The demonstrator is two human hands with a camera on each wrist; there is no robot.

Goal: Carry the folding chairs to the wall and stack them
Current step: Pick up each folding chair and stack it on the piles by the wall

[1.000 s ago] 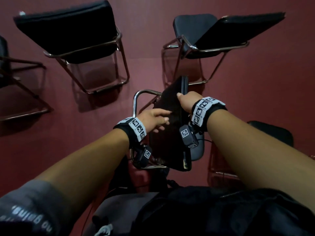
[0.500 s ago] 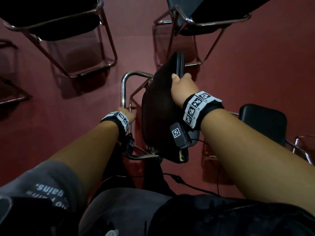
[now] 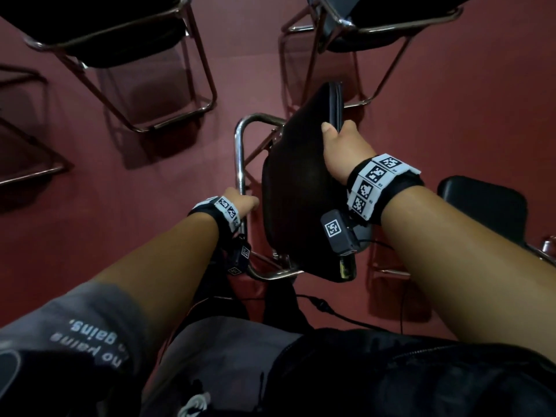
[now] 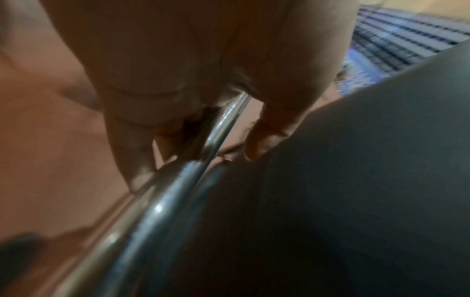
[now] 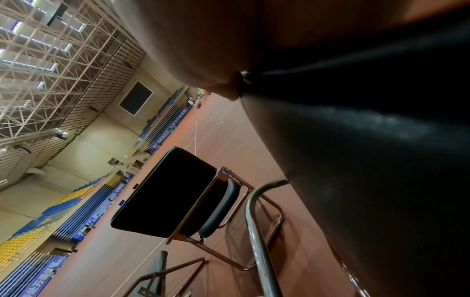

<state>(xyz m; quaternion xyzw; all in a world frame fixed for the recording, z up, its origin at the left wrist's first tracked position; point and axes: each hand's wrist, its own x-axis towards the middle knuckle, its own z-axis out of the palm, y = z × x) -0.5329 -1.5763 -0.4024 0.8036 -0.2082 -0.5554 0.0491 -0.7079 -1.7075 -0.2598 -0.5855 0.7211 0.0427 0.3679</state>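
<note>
Folded chair (image 3: 296, 188): we hold it in front of our body, above the red floor (image 3: 451, 109). Its black seat is turned up on edge, and its chrome frame (image 3: 239, 152) stands out to the left.
Right hand (image 3: 343, 149): it is clamped on the top edge of the black seat, thumb on the near face and fingers wrapped over the far side.
Left hand (image 3: 240, 204): half a second ago and now it is on the chrome frame tube; one second ago it lay against the seat. In the left wrist view the fingers (image 4: 142, 124) curl around the tube (image 4: 216, 130), so we judge the hold is closed, though the picture is blurred.
Change: the open chairs ahead have slid toward the top of the head view, so we think we are moving or bending forward with the chair.
Meaning for the task: both hands now have a carrying grip. The folding looks finished and the walk to the wall can begin; the wall itself is not visible here.
Other chairs: an open chair ahead left (image 3: 114, 40), an open chair ahead right (image 3: 361, 28) and a chair at our right (image 3: 481, 206) stand unfolded, so much work remains.
</note>
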